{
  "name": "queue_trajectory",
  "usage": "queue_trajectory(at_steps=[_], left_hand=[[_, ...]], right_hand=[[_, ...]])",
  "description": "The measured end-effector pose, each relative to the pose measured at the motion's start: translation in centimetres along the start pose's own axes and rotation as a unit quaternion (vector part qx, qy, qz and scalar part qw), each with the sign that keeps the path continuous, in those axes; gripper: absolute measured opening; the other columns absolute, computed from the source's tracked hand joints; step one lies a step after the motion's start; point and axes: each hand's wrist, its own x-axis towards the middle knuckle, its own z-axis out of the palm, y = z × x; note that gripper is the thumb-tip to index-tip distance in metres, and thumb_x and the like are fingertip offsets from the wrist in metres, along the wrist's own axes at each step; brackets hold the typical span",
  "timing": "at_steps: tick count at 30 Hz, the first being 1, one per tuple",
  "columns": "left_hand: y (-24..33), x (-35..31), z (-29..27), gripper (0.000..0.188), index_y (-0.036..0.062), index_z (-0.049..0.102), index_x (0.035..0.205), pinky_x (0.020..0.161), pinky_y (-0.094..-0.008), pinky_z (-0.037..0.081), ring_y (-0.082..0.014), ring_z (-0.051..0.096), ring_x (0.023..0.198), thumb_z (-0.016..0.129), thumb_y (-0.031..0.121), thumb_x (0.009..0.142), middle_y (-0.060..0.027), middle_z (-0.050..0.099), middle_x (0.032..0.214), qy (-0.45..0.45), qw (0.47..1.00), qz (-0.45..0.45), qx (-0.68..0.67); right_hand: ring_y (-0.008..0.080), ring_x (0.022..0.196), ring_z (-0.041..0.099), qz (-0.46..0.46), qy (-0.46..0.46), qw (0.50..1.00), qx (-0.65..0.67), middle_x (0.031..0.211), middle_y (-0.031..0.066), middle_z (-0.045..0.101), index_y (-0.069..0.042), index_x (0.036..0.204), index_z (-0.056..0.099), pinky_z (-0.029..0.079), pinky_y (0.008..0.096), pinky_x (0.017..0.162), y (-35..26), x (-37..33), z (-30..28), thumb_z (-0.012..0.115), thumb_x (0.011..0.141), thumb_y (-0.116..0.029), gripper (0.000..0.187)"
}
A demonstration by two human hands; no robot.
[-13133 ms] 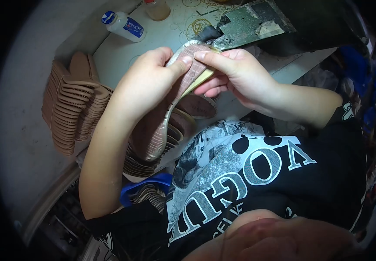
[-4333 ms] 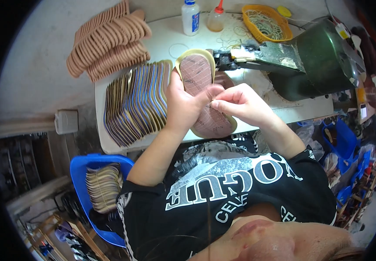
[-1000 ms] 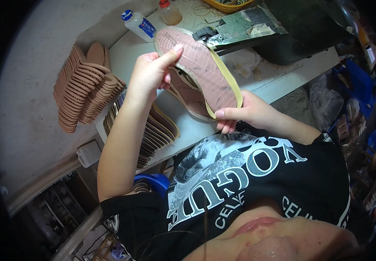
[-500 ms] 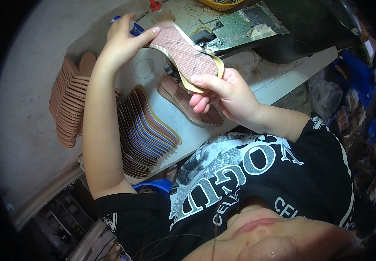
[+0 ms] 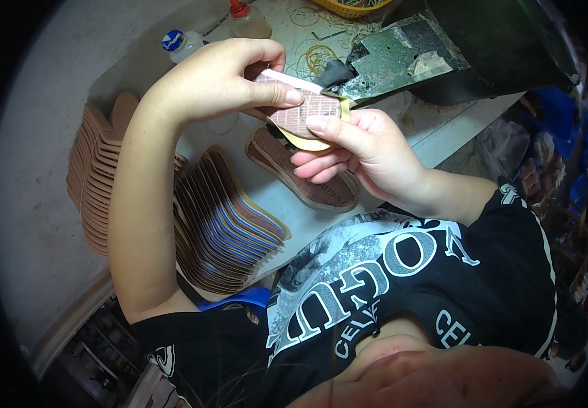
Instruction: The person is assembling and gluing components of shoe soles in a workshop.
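Observation:
Both my hands hold an insole [image 5: 313,107] with a brownish-pink, white-lined face, a yellow edge and a white strip along its far side. My left hand [image 5: 216,78] is closed on its left part, thumb pressed on the face and fingers curled over the far edge. On the right end, my right hand [image 5: 382,139] pinches it, thumb on top. The insole's far edge is close to a dark machine part [image 5: 335,73]. Below it, a brown sole-shaped piece [image 5: 287,163] lies on the table, partly hidden by my right hand.
A row of insoles [image 5: 219,224] with blue and yellow edges stands near the table's front. Tan insoles [image 5: 93,183] are stacked at left. Behind are a blue-capped bottle [image 5: 182,44], a red-topped bottle [image 5: 250,24], a yellow basket [image 5: 352,8] and a scuffed green machine plate [image 5: 403,58].
My left hand has come down and right, from the insole's far-left end onto its face, with the fingers now curled. The insole has turned flatter, and the blue-capped bottle has come into view.

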Motion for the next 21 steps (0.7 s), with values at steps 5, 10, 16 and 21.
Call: queue_trajectory(at_steps=[5, 10, 16, 21], left_hand=[[-0.3, -1.3, 1.2, 0.026, 0.0044, 0.053, 0.087, 0.057, -0.0197, 0.038, -0.0028, 0.044, 0.067, 0.065, 0.028, 0.088, 0.0039, 0.049, 0.071, 0.006, 0.997, -0.02, -0.069], [0.1, -2.3, 3.1, 0.024, 0.0049, 0.054, 0.085, 0.055, -0.0189, 0.033, -0.003, 0.042, 0.064, 0.063, 0.027, 0.089, 0.0056, 0.047, 0.07, 0.041, 0.984, -0.042, -0.166], [0.8, -3.4, 4.8, 0.031, 0.0013, 0.059, 0.081, 0.05, -0.0244, 0.04, -0.0077, 0.049, 0.057, 0.061, 0.032, 0.089, -0.0009, 0.056, 0.065, 0.079, 0.979, -0.093, -0.162], [1.8, -3.2, 6.6, 0.03, 0.0024, 0.062, 0.084, 0.051, -0.0206, 0.039, -0.0051, 0.051, 0.058, 0.059, 0.032, 0.09, -0.002, 0.061, 0.071, 0.117, 0.951, -0.18, -0.22]], right_hand=[[0.0194, 0.077, 0.069, 0.006, 0.004, 1.0, 0.01, 0.089, 0.0166, 0.067, 0.006, 0.104, 0.06, 0.056, 0.0236, 0.067, -0.4, 0.2, -0.2, 0.056, 0.093, -0.034, 0.042], [0.0199, 0.076, 0.069, -0.001, 0.015, 1.0, 0.003, 0.089, 0.0174, 0.067, 0.006, 0.103, 0.061, 0.058, 0.0252, 0.066, -0.7, 0.3, -0.6, 0.055, 0.093, -0.033, 0.04], [0.0196, 0.077, 0.069, -0.007, 0.003, 1.0, -0.012, 0.091, 0.0169, 0.067, 0.004, 0.105, 0.06, 0.058, 0.0251, 0.065, -1.1, 0.2, -0.5, 0.055, 0.093, -0.032, 0.039], [0.0178, 0.076, 0.068, -0.005, 0.006, 0.999, -0.04, 0.09, 0.014, 0.067, 0.003, 0.105, 0.06, 0.057, 0.0252, 0.063, -1.7, 0.2, -0.5, 0.052, 0.093, -0.03, 0.036]])
